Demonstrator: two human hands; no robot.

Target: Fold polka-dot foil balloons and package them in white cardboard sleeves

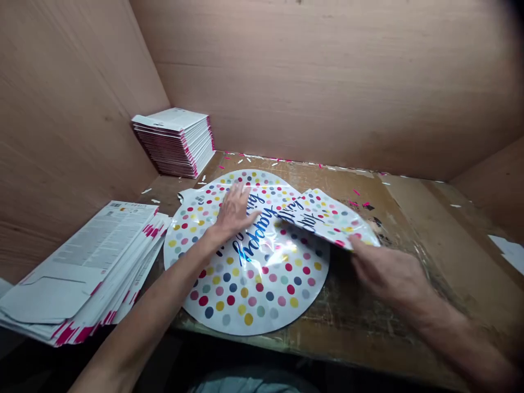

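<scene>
The left hand (234, 210) lies open, palm down, on a round dotted sheet (245, 295), its thumb set apart from the fingers and its forearm rising from the lower left. The right hand (387, 273), blurred, grips the near right edge of a raised piece (333, 218) of the same dotted pattern, its forearm coming in from the lower right. The round sheet lies flat on the tabletop (347, 333) between two forearms; the raised piece tilts over its upper right part. Whether the two are joined cannot be told. Blue shiny script on the round sheet reads "happy"; its other lettering is partly hidden, and that on the raised piece is incomplete. Print on the near stack of envelopes (94, 256) is too small to read. The round sheet's left rim sits just beside that stack, its lower rim close to the table's front edge. A second stack (180, 144) stands in the back left corner, near the back wall (327, 82). The widest working room lies rightward, toward the right wall (497, 166), where white paper (507, 254) rests on the surface. Pink and white scraps (274, 163) line the back.
</scene>
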